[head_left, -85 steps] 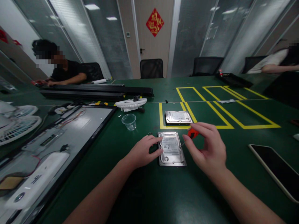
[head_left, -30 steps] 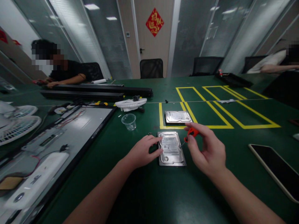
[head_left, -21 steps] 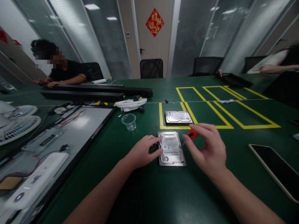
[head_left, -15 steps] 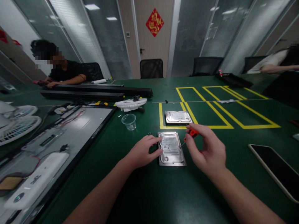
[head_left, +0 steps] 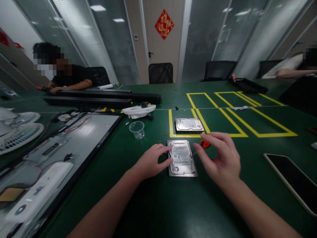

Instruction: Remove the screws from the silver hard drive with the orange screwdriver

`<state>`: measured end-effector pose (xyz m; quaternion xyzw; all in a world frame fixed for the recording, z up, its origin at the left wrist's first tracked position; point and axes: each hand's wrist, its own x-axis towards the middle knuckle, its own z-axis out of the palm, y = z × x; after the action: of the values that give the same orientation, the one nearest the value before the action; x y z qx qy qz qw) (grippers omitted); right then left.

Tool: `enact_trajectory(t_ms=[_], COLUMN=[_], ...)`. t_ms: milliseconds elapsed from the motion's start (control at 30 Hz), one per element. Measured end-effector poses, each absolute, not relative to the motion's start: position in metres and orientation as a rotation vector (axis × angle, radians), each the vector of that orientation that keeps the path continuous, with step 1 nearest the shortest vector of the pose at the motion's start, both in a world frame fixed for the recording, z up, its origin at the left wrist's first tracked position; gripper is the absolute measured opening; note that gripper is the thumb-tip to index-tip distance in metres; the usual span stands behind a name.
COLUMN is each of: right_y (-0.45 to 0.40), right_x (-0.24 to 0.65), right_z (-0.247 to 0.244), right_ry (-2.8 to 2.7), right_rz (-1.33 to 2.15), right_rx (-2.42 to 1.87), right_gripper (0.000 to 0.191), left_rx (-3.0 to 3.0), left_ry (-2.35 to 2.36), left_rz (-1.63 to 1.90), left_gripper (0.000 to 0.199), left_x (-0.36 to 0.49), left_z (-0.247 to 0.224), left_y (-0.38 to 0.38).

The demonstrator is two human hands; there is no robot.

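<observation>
Screwdriver (head_left: 205,143) (aslant) in arched right hand (head_left: 221,161)

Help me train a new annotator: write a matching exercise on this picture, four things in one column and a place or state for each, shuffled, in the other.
Things:
1. Screwdriver
2. Cup
3. Phone
4. Left grip

Places and states:
A. Dark-screened, at the picture's right edge
B. Touching the near drive
C. Red-handled, held in the right grip
D. Clear, standing on the table

Pairs: 1-C, 2-D, 3-A, 4-B
</observation>
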<state>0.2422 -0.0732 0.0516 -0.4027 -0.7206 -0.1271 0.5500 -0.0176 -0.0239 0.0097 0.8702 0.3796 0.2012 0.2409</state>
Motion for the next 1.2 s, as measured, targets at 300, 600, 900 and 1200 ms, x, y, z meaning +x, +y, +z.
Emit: enact_trajectory(t_ms=[300,600,900,1200], right_y=[-0.0763,-0.0723,-0.0744,-0.0731], right_x=[0.2438,0.2423,0.2415,0.2436], right_z=[0.0439,0.0501,0.0503,0.0435], right_ry=[-1.717,-1.724,-1.720,-1.715], right_rz=[-0.050,-0.237,-0.174,-0.014], right_rx=[-0.933,-0.931,-0.938,-0.941], right_gripper=[0.055,0.049,0.049,0.055], left_rx=[2.379,2.388,2.390,2.380], left_ry=[1.051,1.046,1.041,1.045], left_rz=[0.542,0.553,0.563,0.559], left_gripper=[0.050,0.050,0.050,0.050], left_x=[-0.0181,-0.0187,-0.0177,-0.0181], left_z=[0.0098,0.0098,0.0093,0.0095], left_y=[-0.0244,-0.0244,-0.0237,-0.0246])
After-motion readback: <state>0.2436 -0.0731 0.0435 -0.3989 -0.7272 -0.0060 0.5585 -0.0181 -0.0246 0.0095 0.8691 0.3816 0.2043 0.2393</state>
